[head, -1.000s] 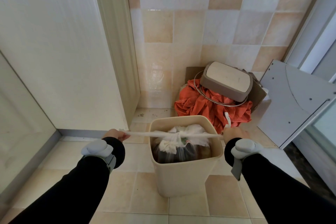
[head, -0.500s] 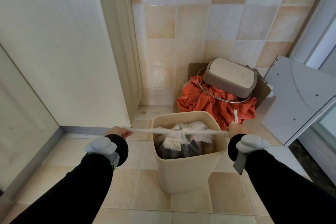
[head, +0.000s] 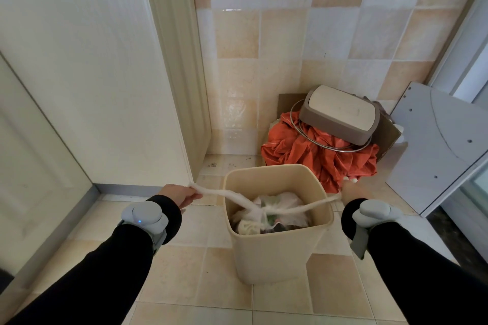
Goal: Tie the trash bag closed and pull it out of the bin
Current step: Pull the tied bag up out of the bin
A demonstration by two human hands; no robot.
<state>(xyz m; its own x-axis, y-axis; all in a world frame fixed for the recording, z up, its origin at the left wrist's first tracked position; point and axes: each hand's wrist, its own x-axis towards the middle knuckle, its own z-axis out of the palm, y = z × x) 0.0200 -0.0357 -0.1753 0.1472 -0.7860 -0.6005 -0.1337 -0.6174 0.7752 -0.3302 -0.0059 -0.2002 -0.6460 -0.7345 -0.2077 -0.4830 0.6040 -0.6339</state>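
Our left hand (head: 182, 195) and right hand (head: 352, 190) each grip a twisted tail of the trash bag (head: 266, 212), which sits inside the beige bin (head: 277, 253). We should pull both evenly, cinching the knot (head: 260, 210) tight.

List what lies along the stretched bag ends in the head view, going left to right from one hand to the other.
left hand → left twisted bag end → knot over the trash bag in the bin → right twisted bag end → right hand.
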